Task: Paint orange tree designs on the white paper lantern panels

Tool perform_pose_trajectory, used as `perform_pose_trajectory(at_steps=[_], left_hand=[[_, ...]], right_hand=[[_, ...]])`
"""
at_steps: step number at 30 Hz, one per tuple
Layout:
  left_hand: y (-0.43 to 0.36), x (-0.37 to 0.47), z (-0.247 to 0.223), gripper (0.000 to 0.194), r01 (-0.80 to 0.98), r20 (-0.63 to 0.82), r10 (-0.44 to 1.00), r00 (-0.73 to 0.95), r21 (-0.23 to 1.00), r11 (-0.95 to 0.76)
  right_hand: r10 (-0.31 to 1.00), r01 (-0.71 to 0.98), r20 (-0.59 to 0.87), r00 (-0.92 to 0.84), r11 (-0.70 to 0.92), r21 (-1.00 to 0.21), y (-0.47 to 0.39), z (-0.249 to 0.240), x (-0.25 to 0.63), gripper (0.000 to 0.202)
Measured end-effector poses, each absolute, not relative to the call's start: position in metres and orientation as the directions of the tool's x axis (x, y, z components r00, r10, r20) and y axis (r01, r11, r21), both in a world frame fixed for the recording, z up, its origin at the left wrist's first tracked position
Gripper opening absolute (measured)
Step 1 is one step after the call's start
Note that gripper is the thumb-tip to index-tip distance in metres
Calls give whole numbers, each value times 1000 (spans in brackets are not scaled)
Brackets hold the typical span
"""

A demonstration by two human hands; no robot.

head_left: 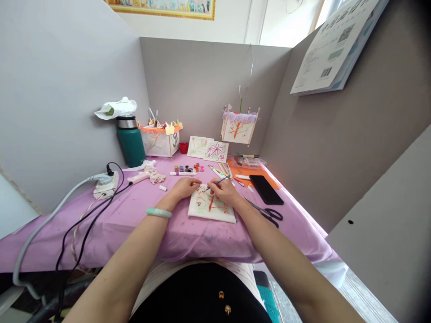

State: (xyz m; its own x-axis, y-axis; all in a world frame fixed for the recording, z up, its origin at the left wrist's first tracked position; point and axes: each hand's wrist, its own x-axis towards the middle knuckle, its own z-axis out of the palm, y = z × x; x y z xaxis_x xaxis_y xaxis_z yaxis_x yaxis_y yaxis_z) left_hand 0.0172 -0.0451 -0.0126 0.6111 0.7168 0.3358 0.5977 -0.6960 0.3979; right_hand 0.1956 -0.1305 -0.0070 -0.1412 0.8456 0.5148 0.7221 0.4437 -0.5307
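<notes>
In front of me on the table lies a white painted panel (215, 214) with a red-brown tree drawn on it. My right hand (224, 190) is closed around a thin blue paintbrush (222, 180), whose tip points down at the panel's upper left part. My left hand (184, 188) is at the panel's top left corner, its fingers bent and closed on the edge; the fingertips are partly hidden. Small pots of paint (186, 169) and a white-and-purple marker (183, 173) lie just beyond my hands. Right of the panel are black-handled scissors (269, 214).
A black phone (266, 189) rests on an orange sheet (271, 178) at right. A green bottle (131, 142), a decorated box (157, 142) and drawn cards (215, 151) stand behind. A painted lantern (238, 128) hangs at back right. Cables and a power strip (107, 185) occupy the left.
</notes>
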Motion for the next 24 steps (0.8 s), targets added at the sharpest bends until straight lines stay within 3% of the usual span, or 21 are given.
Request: perform_pose_trajectory(at_steps=[24], left_hand=[[-46,18,-12,36,606,314,741,594,431,-669]], right_hand=[[852,735,499,-160,440,-516,-133,-5,196,26]])
